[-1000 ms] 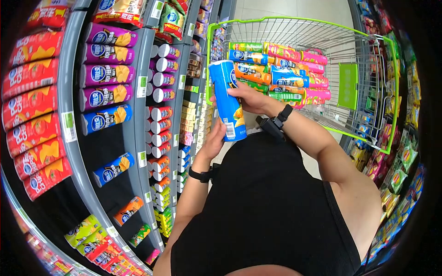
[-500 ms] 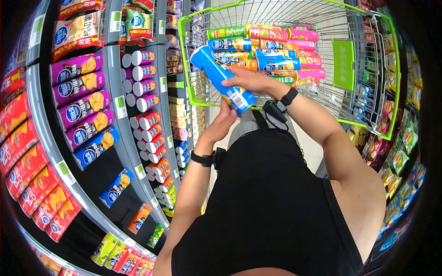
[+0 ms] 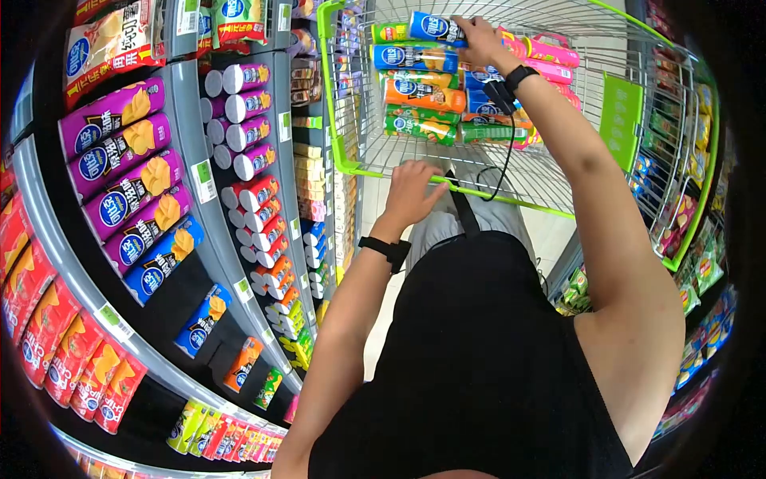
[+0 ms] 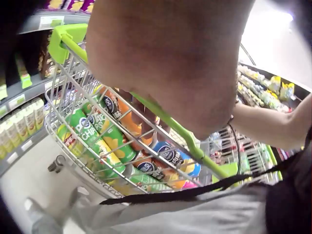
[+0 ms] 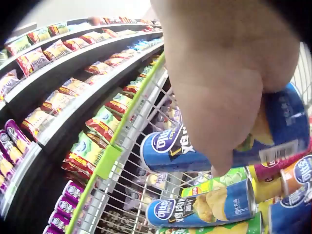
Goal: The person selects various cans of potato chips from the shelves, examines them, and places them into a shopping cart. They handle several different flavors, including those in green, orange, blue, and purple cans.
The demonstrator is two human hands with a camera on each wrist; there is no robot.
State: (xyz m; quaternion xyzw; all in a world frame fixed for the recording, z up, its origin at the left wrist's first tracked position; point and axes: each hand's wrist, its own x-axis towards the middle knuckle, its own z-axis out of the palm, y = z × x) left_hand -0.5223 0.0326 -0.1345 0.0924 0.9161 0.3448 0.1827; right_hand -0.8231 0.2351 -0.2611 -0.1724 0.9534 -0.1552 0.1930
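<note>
In the head view my right hand [image 3: 479,41] grips a blue potato chip can [image 3: 437,29] above the far side of the shopping cart [image 3: 550,209]. The right wrist view shows that blue can lying sideways under the palm, close over another blue can [image 5: 202,207]. My left hand [image 3: 413,193] is at the cart's green near bar, its fingers hooked over toward the inside. In the left wrist view the hand covers part of the green bar [image 4: 165,119]. Orange cans [image 3: 423,94], green cans [image 3: 419,130] and pink cans [image 3: 552,54] lie stacked in the basket.
Shelves on the left hold purple cans [image 3: 132,172], red cans [image 3: 56,335] and a blue can [image 3: 203,319]. Bagged snacks [image 3: 702,271] line the right side. A green panel [image 3: 621,120] hangs on the cart's right side.
The right hand has carried the blue can forward from near the body to over the cart's far side. The left hand has let go of the can and moved to the cart's green bar.
</note>
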